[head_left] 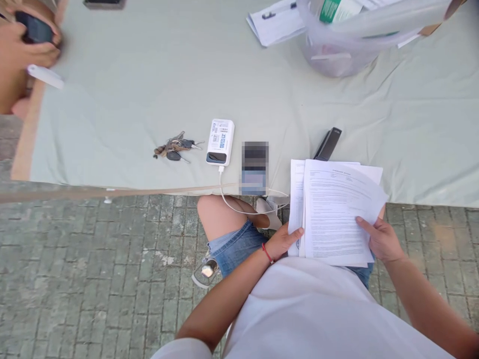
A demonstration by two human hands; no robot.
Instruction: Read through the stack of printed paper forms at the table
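A stack of printed papers (337, 214) lies over my lap and reaches up to the table edge, its sheets slightly fanned. My left hand (280, 242), with a red string bracelet on the wrist, grips the stack's left side, thumb on top. At the right edge my right hand (383, 239) holds the sheets, thumb on the printed face and fingers hidden beneath. Just beyond the papers, a black stapler-like object (328, 143) is partly covered by them. A phone (253, 169), blurred out by pixels, rests near the table edge to the left.
A white power bank (220, 142) with a white cable (232, 207) and a bunch of keys (175, 145) lie on the cloth-covered table (149, 75). A clear plastic tub (337, 50) stands far right beside folded papers (277, 22). Another person's hands hold a dark device (35, 27).
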